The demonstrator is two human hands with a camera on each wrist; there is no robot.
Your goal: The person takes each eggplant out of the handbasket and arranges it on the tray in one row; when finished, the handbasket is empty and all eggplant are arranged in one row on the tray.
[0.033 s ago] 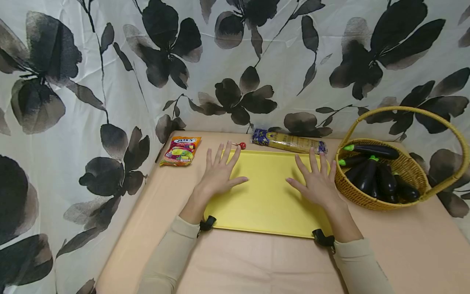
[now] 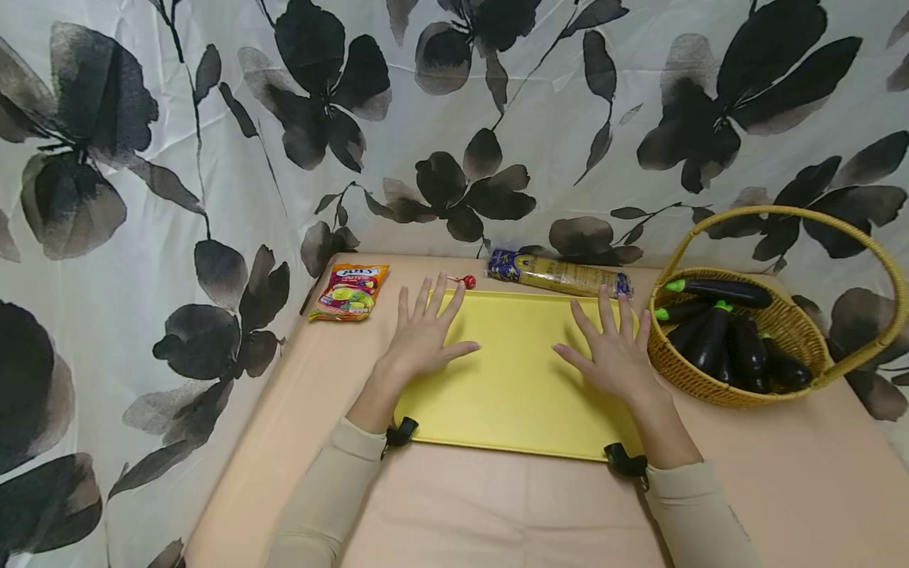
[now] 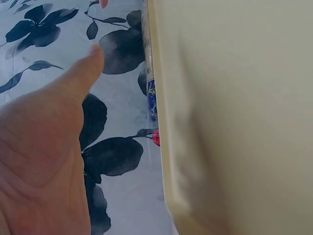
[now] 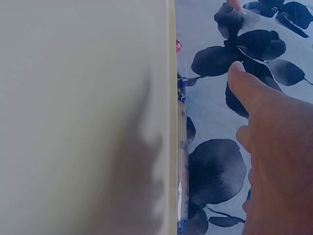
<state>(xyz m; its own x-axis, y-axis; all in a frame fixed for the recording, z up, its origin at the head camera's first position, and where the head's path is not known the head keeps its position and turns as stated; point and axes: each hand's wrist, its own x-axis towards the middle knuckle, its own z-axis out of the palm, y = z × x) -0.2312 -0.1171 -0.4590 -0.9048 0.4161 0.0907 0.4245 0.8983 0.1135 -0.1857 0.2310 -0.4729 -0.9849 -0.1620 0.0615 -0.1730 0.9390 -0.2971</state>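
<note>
Fingers spread, my left hand (image 2: 426, 335) hovers over the left side of a yellow tray (image 2: 525, 371), and nothing is in it. Over the tray's right side my right hand (image 2: 616, 355) is likewise spread and bare. Both wrist views show the palm and thumb apart from the tray, with a hand's shadow on its surface. Just past the tray's far edge lie a red-wrapped lollipop (image 2: 469, 281) and a long pack of spaghetti (image 2: 557, 273). An orange snack bag (image 2: 349, 292) is left of the left hand.
A wicker basket (image 2: 738, 401) with a tall handle stands right of the tray. Several dark eggplants (image 2: 710, 339) with green stems fill it. A floral curtain (image 2: 454, 118) hangs behind and to the left of the pale pink table (image 2: 497, 505).
</note>
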